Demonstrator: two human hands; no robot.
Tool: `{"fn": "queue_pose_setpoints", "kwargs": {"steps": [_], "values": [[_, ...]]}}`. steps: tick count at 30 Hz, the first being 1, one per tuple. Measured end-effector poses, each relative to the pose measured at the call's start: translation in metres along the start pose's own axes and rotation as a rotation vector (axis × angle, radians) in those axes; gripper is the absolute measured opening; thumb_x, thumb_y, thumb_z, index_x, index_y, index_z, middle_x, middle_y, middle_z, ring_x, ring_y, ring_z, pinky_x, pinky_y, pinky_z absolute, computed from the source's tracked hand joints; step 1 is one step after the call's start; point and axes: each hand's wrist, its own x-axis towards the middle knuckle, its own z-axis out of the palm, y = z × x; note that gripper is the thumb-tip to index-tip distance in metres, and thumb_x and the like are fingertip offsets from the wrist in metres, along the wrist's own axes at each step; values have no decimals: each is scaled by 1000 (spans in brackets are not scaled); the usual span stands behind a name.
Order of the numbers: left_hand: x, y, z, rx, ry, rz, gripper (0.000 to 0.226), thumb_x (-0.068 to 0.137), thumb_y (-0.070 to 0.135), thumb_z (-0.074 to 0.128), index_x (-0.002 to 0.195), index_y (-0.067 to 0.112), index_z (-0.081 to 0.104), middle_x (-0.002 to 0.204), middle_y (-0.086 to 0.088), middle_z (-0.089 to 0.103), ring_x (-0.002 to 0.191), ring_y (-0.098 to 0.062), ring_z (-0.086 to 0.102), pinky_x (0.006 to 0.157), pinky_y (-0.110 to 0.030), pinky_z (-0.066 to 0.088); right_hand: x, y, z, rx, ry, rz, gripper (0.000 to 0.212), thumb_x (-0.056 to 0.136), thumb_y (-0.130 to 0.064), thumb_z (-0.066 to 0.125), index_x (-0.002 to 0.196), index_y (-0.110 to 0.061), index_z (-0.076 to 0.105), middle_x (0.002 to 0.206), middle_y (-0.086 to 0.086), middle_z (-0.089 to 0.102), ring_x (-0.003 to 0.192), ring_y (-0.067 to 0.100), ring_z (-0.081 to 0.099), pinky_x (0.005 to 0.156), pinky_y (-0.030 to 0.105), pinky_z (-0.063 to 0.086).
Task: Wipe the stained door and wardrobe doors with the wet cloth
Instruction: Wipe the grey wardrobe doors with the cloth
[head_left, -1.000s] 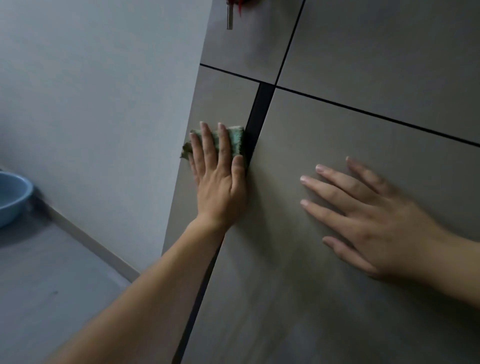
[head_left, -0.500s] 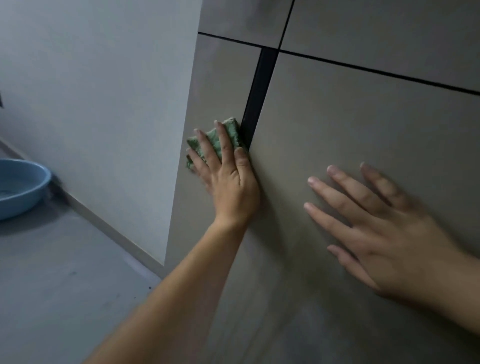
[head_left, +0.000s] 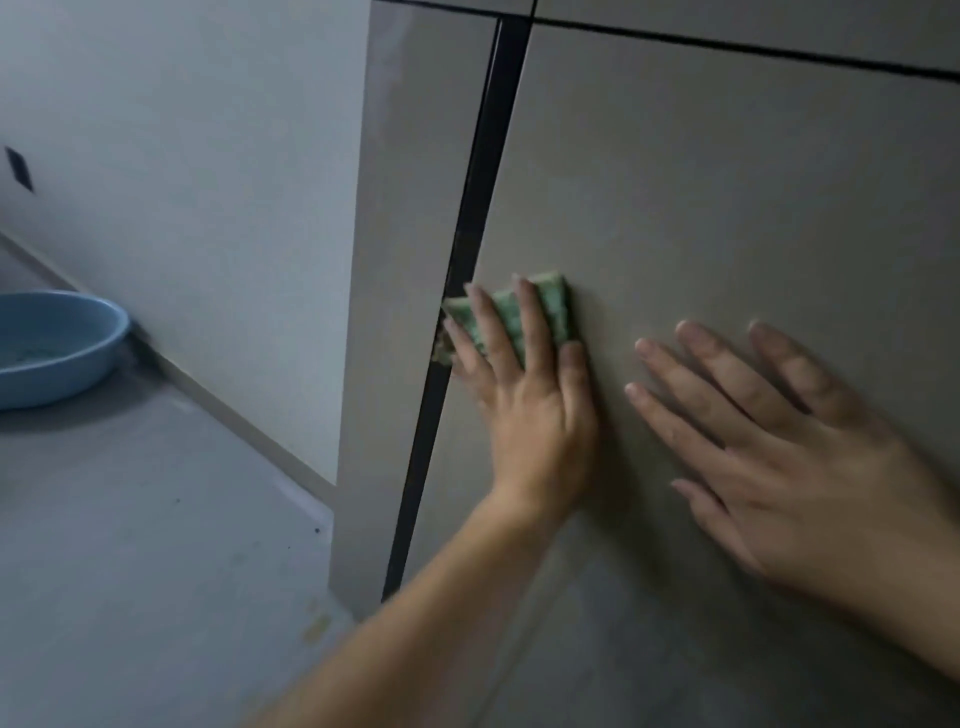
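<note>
Green cloth (head_left: 519, 317) lies flat under your left hand (head_left: 530, 410), just right of the dark gap (head_left: 483, 171) on the wardrobe door (head_left: 727, 208). Your straight, slightly spread fingers press its wet face onto the panel. Your right hand (head_left: 779, 441) rests flat beside it, fingers spread, likely bracing the door.

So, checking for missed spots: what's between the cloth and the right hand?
Only bare door shows there in the head view, between the cloth under the left hand and the flat right hand.
</note>
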Motion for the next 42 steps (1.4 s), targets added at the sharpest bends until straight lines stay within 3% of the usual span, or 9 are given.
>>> {"fn": "queue_pose_setpoints", "kwargs": {"steps": [9,14,19,22,26,30,36,39,42], "values": [[30,-50,-25,-67,27,-392,66,102,53,17,159,43,-12,167,9,-29,152,-24,-32,117,-41,-24,-1,-17,4,27,-1,53,68,96,-39,46,155,-5,37,167,17,20,154,37,20,121,63,17],[-36,-13,0,-152,-50,-330,63,93,62,12,142,61,-29,156,22,-44,143,-13,-46,113,-33,-29,2,-23,6,40,-5,38,69,96,-36,47,155,-3,36,166,19,21,153,38,22,122,63,18],[21,-58,-26,-71,-26,-479,66,104,42,8,162,22,-16,166,-3,-32,151,-30,-34,115,-46,-29,7,-29,12,47,-12,-15,69,95,-36,48,154,-2,37,166,19,22,153,39,23,122,60,18],[66,-90,-55,-235,103,-667,58,112,39,15,162,30,-11,169,-1,-26,154,-33,-27,119,-49,-23,19,-47,19,70,-18,-58,68,95,-35,48,153,-1,38,166,20,23,153,40,23,123,58,19],[7,-64,-23,-182,61,-547,61,104,24,-1,160,13,19,164,-14,-33,150,-43,-32,116,-53,-27,22,-59,25,95,-29,-72,68,94,-33,49,153,0,39,165,21,23,153,40,21,124,57,16],[-47,-44,-4,-281,-47,-608,59,112,38,18,161,36,-14,163,8,-38,150,-24,-37,117,-38,-25,12,-58,24,104,-17,-75,71,93,-32,50,154,1,35,165,21,22,153,39,23,124,56,16],[6,-79,-28,-321,106,-732,57,112,40,16,161,34,-13,168,1,-28,154,-31,-28,124,-49,-19,0,-57,20,131,-61,-55,68,98,-31,45,156,1,30,167,19,18,155,36,18,125,55,16],[-60,-46,2,-222,45,-494,57,112,28,23,163,31,-3,167,-6,-28,153,-39,-27,123,-54,-15,-10,-53,18,138,-55,-56,67,99,-28,43,156,2,27,167,18,18,155,37,19,124,56,18],[-121,-33,25,-259,-93,-503,65,110,43,24,148,51,-28,146,22,-54,138,-17,-50,117,-36,-26,-14,-51,20,140,-54,-62,65,101,-29,37,157,2,25,168,18,16,155,36,17,124,57,16]]}}
